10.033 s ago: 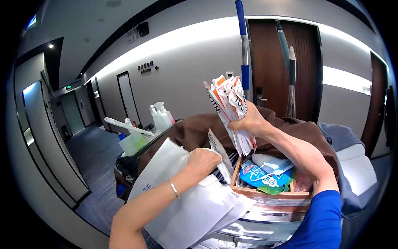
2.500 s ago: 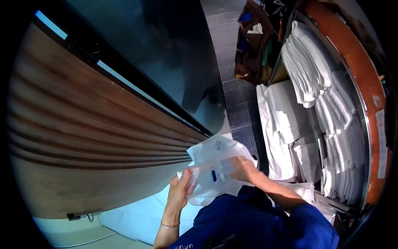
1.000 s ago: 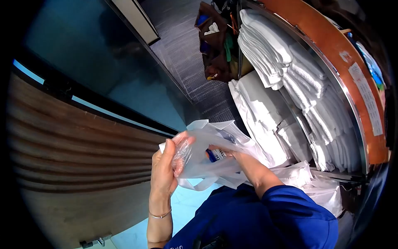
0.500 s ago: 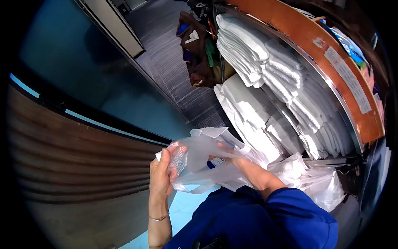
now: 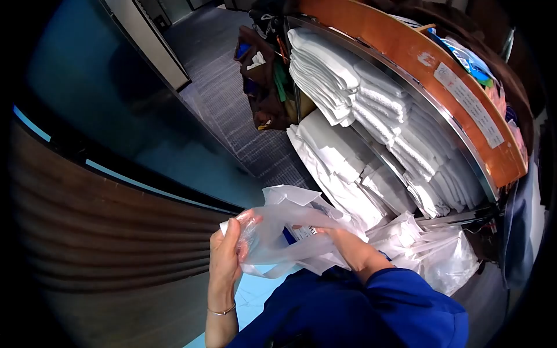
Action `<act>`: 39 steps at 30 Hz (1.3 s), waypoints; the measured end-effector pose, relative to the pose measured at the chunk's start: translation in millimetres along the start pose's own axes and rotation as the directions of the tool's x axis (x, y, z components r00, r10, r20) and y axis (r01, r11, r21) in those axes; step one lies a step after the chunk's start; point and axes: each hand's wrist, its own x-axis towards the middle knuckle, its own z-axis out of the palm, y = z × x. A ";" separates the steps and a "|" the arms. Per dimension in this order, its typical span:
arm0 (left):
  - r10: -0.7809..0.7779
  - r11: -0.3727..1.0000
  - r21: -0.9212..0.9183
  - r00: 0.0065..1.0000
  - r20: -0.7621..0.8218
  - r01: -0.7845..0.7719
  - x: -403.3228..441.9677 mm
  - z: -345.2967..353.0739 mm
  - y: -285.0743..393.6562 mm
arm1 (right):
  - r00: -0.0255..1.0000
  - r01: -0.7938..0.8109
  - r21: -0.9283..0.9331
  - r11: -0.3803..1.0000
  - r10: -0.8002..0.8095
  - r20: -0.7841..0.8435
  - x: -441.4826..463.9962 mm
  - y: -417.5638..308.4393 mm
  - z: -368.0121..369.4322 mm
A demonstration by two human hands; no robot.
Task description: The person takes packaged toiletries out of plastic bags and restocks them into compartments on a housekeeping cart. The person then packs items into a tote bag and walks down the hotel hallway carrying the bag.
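Observation:
My left hand (image 5: 225, 250) grips one side of a translucent white plastic bag (image 5: 264, 219), thumb outside and fingers showing through the film. The bag's mouth is spread wide in front of my body. My right hand (image 5: 351, 248) reaches into the opening from the other side, its fingers closed at the edge of a small blue-and-white item (image 5: 303, 232) with dark print. What kind of item it is does not show clearly, and the bag partly hides the fingertips.
Folded white towels (image 5: 377, 110) and white linen (image 5: 328, 153) fill a cart with a wooden top (image 5: 464, 110). Another plastic bag (image 5: 441, 258) hangs at its near end. A brown bag (image 5: 261, 87) stands beyond. A dark glossy panel (image 5: 139, 110) and brown ridged surface (image 5: 116, 232) lie left.
My right hand has moved down and closer to the printed item inside the bag mouth. My left hand keeps its grip. The cart appears shifted slightly left in view.

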 end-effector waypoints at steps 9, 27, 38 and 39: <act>-0.089 0.995 0.027 0.993 -0.083 0.092 0.5 -4.5 6.7 | 1.000 -0.017 -0.155 0.988 0.015 -0.013 12.2 7.9 34.0; -0.067 0.993 0.092 0.989 -0.131 0.079 6.9 -17.6 -2.9 | 0.971 0.191 -0.453 0.871 -0.100 0.218 8.4 -24.6 45.9; -0.135 0.990 0.014 0.964 -0.230 0.142 14.9 -52.6 -50.8 | 0.771 0.608 0.227 0.761 -0.634 0.057 -75.1 -55.2 -32.9; -0.109 0.994 -0.033 0.957 -0.268 0.104 14.2 -53.8 -49.0 | 0.830 0.540 0.069 0.839 -0.545 0.122 -71.2 -60.5 -42.7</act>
